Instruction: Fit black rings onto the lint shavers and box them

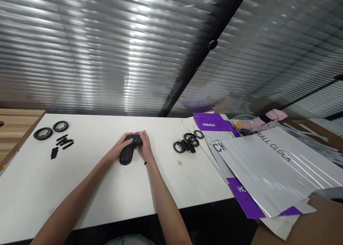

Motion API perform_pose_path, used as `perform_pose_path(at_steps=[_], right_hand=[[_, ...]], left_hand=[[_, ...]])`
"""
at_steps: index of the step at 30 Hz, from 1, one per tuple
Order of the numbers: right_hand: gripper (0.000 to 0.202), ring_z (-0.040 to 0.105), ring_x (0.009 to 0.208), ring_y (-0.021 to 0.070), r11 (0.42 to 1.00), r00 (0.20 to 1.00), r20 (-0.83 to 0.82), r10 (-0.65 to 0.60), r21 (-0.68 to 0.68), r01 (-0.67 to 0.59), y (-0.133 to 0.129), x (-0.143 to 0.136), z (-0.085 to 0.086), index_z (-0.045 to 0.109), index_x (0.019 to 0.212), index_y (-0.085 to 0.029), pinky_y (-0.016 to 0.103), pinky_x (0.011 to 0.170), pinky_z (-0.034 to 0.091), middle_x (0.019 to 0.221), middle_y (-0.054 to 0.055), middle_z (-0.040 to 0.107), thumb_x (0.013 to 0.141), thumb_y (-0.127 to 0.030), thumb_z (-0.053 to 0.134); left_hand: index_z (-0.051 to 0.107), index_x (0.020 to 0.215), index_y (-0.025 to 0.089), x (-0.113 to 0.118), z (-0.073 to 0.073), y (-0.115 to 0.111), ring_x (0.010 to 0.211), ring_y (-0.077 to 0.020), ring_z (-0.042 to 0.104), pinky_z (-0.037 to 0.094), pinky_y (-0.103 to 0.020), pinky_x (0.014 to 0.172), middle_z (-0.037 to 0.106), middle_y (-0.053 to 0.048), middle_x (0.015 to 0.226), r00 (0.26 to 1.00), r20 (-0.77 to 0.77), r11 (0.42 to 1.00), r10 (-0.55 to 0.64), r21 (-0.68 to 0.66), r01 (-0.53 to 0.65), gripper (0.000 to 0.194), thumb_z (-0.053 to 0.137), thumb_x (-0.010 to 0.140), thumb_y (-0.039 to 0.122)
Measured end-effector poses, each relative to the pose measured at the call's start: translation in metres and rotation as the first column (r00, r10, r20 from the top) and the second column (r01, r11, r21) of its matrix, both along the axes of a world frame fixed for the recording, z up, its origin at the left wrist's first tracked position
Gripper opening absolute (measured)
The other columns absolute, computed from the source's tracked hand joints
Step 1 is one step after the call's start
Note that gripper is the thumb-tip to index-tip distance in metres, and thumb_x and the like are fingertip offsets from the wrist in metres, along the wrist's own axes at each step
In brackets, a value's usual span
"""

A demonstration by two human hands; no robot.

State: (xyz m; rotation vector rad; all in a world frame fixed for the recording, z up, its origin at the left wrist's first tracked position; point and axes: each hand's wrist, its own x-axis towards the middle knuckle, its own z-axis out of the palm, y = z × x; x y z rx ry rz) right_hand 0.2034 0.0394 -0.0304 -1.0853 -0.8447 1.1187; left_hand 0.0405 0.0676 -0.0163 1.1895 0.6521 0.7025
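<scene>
A black hand-held device (127, 154) with a thick rounded handle and a ringed round end is between my two hands over the white table. My left hand (121, 145) is closed around its upper left part, the thumb lying across it. At the round end, the fingers of my right hand (145, 145) are wrapped about the ringed part. What lies under the fingers is hidden. Just below my right hand there is a tiny black piece (145, 163) on the table.
Black notched rings (43, 133) and several black strips (63, 141) lie at the left. More rings (179, 147) are grouped right of my hands. Purple-and-white packaging (249, 198) and a plastic sheet marked WALL CLOCK (276, 170) cover the right side. A ribbed panel (107, 52) rises behind the white table (107, 205).
</scene>
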Motion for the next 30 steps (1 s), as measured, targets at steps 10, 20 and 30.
perform_pose_path(at_steps=[10,20,30], right_hand=[[0.030,0.067,0.091,0.0231,0.995,0.996,0.032,-0.083,0.050,0.081,-0.002,-0.007,0.001,0.062,0.102,-0.027,0.036,0.089,0.056,0.091,0.001,0.072,0.092,-0.056,0.061],[0.039,0.074,0.108,0.0321,0.996,0.997,0.074,0.022,0.080,-0.028,-0.002,-0.007,0.016,0.083,0.090,-0.021,0.044,0.103,0.056,0.104,0.010,0.083,0.080,-0.044,0.053],[0.041,0.073,0.097,0.0315,0.996,0.992,0.086,-0.088,0.021,0.087,-0.008,-0.009,0.024,0.087,0.081,-0.020,0.040,0.090,0.055,0.092,0.009,0.084,0.069,-0.040,0.054]], left_hand=[[0.069,0.134,0.025,-0.004,0.012,-0.005,0.139,-0.0360,0.057,0.045,-0.047,0.120,0.065,-0.011,0.149,0.997,-0.076,0.982,0.010,0.191,0.005,0.052,0.072,0.095,0.059],[0.067,0.134,0.025,-0.005,0.014,-0.004,0.134,-0.0358,0.058,0.048,-0.048,0.115,0.063,-0.012,0.144,0.993,-0.113,0.977,-0.044,0.202,0.066,0.051,0.071,0.094,0.056],[0.068,0.131,0.025,-0.001,0.016,-0.006,0.135,-0.0353,0.058,0.049,-0.048,0.116,0.065,-0.011,0.142,0.992,-0.115,0.974,-0.053,0.212,0.076,0.041,0.067,0.096,0.047]])
